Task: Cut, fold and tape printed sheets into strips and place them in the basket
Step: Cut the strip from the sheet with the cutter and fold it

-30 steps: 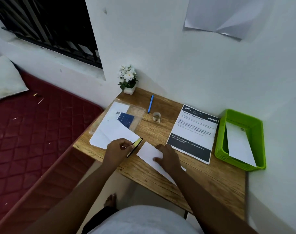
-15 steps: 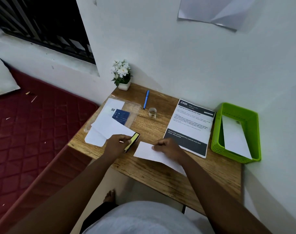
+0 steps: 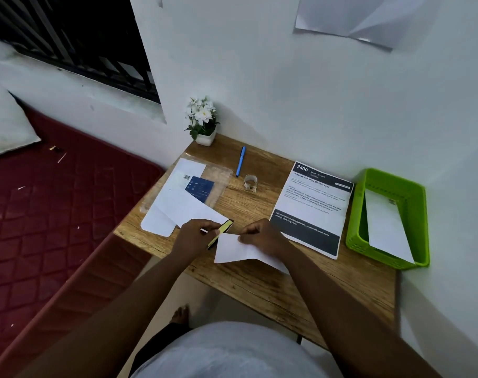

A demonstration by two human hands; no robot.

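Green basket (image 3: 419,214), one white strip (image 3: 385,222) inside

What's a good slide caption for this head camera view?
At a wooden table, the left hand holds a yellow-and-black cutter; the right hand pinches a white paper piece.

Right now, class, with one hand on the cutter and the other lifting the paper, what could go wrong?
1. The left hand grips the yellow cutter close to the right hand, so a slip could nick its fingers.
2. The right hand pinches the white sheet partly off the table, so a cut may wander or tear.
3. The sheet lies near the table's front edge and could slide off.
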